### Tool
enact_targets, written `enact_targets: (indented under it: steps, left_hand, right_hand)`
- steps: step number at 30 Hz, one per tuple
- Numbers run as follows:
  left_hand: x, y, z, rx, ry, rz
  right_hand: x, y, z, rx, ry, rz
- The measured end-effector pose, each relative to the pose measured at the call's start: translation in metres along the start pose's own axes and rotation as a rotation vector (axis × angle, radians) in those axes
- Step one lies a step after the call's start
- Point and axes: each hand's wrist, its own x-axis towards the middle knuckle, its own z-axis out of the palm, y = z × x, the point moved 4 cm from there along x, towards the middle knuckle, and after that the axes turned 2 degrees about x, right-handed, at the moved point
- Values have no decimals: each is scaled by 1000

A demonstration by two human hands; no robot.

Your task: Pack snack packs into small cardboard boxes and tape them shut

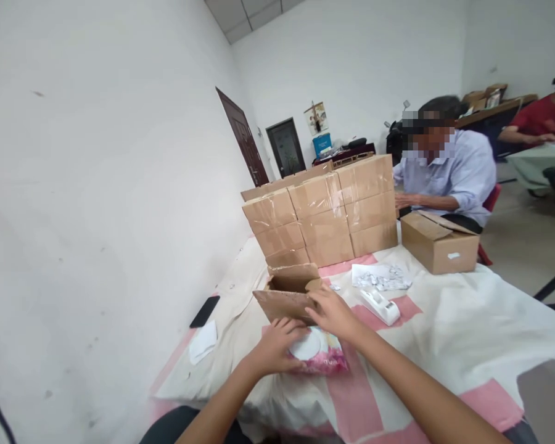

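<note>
An open cardboard box (284,302) stands in front of me with its flaps raised. My right hand (327,310) is closed on the right side of its near flap, thumb towards me and fingers at the top edge. Just below the box lies a pink and white packet of wet wipes (329,356) with a white oval lid. My left hand (280,346) curls over the packet's left part, thumb on the near side and fingertips close to the foot of the box. The packet's left end is hidden under that hand.
Stacked, taped cartons (326,213) form a wall behind the box. To the right are a white tape dispenser (380,306), a sheet with small labels (382,277) and another carton (444,243). A black phone (205,311) lies left. A co-worker (448,166) sits beyond.
</note>
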Motion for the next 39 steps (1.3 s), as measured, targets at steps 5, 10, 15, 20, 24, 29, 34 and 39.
enact_targets:
  steps: [5, 10, 15, 20, 24, 29, 34, 39]
  left_hand:
    - [14, 3, -1, -15, -49, 80]
    - [20, 3, 9, -19, -13, 91]
    - [6, 1, 8, 20, -48, 76]
    - [-18, -6, 0, 28, -27, 84]
    - [-36, -15, -9, 31, 9, 65]
    - [-60, -24, -31, 0, 66, 15]
    - [-84, -31, -63, -57, 164, -55]
    - [-116, -35, -107, -210, 278, -122]
  right_hand:
    - [-1, 8, 13, -127, -85, 10]
    - [-2, 8, 16, -239, -218, 5]
    - [-2, -2, 15, -375, -265, 0]
    - [-9, -4, 21, -446, -290, 69]
    - [-9, -3, 21, -430, -300, 84]
    - [-6, 1, 23, -447, -298, 81]
    - [-6, -5, 27, -426, -294, 56]
    - [-2, -17, 23, -294, -385, 54]
